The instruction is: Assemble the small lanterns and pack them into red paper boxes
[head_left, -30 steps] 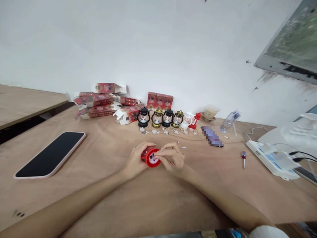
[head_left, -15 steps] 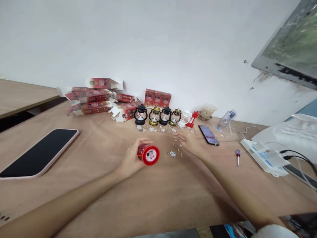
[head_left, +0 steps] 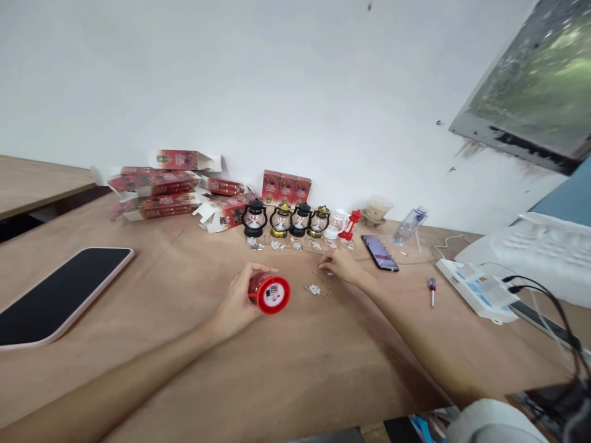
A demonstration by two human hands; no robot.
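My left hand (head_left: 237, 303) is wrapped round a small red lantern (head_left: 273, 294), tilted so that its round base with a white disc faces me. Over the table to the right, my right hand (head_left: 342, 266) has its fingertips pinched together at the tabletop; anything between them is too small to make out. Just below those fingers lie a white part (head_left: 314, 289) and a bent wire. Behind the hands stands a row of lanterns: two black (head_left: 254, 218), two gold-and-black (head_left: 281, 220), a white one (head_left: 335, 224) and a red one (head_left: 352, 224).
Red printed boxes (head_left: 170, 205) are heaped at the back left; more boxes (head_left: 287, 187) stand by the wall. A large phone (head_left: 69, 292) lies left. Right are a smaller phone (head_left: 380, 252), a screwdriver (head_left: 433, 291), a cup (head_left: 376, 210), a bottle (head_left: 410, 224) and a power strip (head_left: 475, 289).
My right hand has come slightly nearer, its fingers now drawn together at the tabletop. The left hand still holds the red lantern. The whole view has shifted a little.
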